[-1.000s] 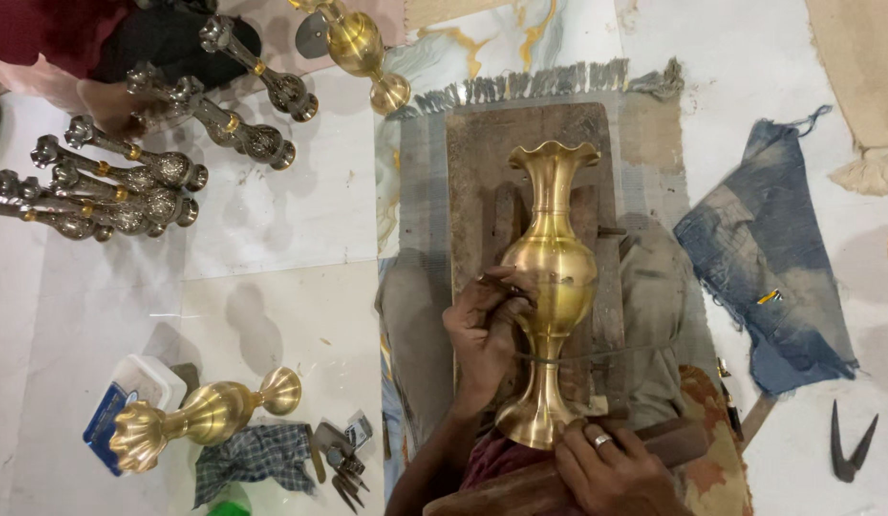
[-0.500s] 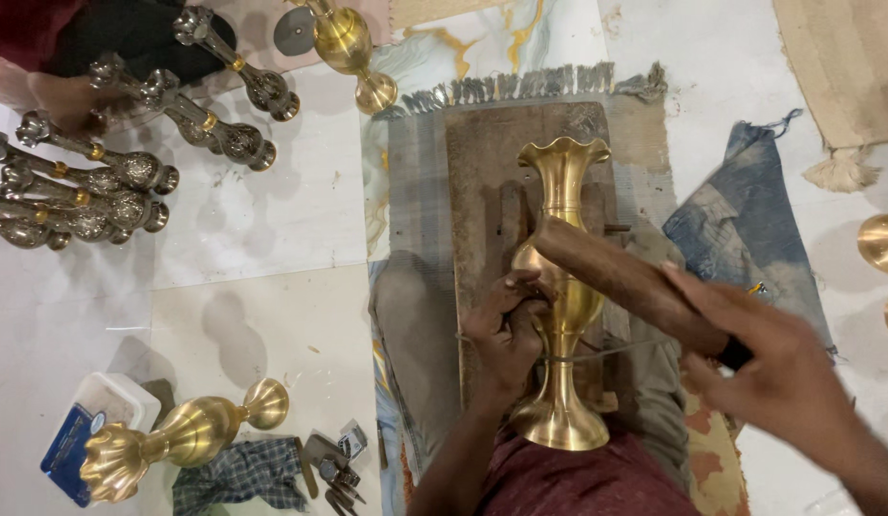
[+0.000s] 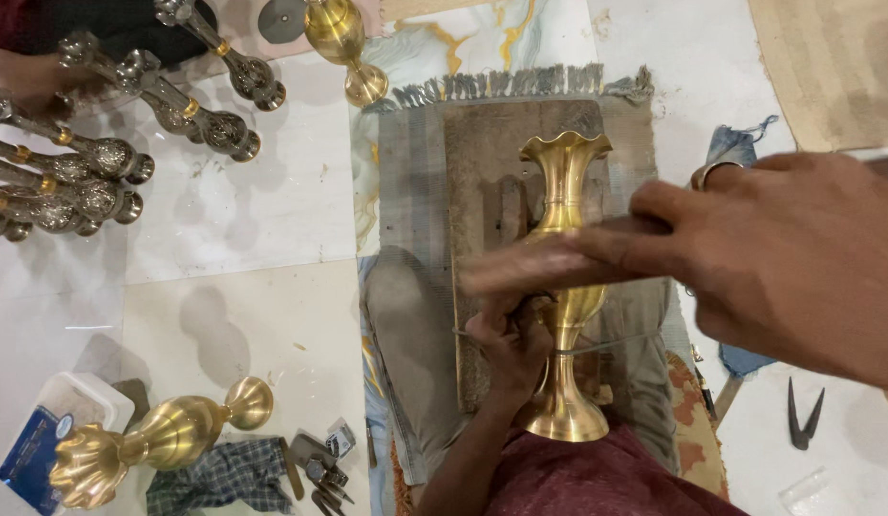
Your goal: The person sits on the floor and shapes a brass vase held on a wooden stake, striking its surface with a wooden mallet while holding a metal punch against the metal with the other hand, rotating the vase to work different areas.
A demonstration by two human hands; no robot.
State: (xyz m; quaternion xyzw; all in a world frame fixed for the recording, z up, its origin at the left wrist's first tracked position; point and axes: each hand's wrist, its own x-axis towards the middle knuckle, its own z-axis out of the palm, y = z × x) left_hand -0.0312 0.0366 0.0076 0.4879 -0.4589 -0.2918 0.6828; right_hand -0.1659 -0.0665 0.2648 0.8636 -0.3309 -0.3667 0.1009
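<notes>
We see a tall brass vase (image 3: 565,287) lying along a worn wooden board (image 3: 482,153) on a grey fringed mat (image 3: 406,162), its smooth, polished body swelling in the middle, its scalloped, flared mouth at the far end and its round foot at the near end, just above a maroon cloth (image 3: 597,483). Our left hand (image 3: 509,344) is closed around a thin tool whose tip we cannot make out, pressed against the vase's belly on its left side. Our right hand (image 3: 797,258), large and close to the camera, wears a ring and is clamped on a brown wooden stick (image 3: 549,263) that crosses over the vase and is blurred, so it hides part of the neck and body. To the far left, on the pale marble floor (image 3: 234,220), lie a row of darker, engraved vases (image 3: 100,153), and another plain brass one (image 3: 337,38) stands at the far edge. Near left, a fluted brass vase (image 3: 148,444) lies on its side beside a white plastic box (image 3: 52,420), a checked cloth (image 3: 224,473) and a small heap of metal tools (image 3: 320,468). To the right, a frayed piece of blue denim (image 3: 735,148) shows past the right hand, and black metal shears (image 3: 802,416) lie on the floor near right.
</notes>
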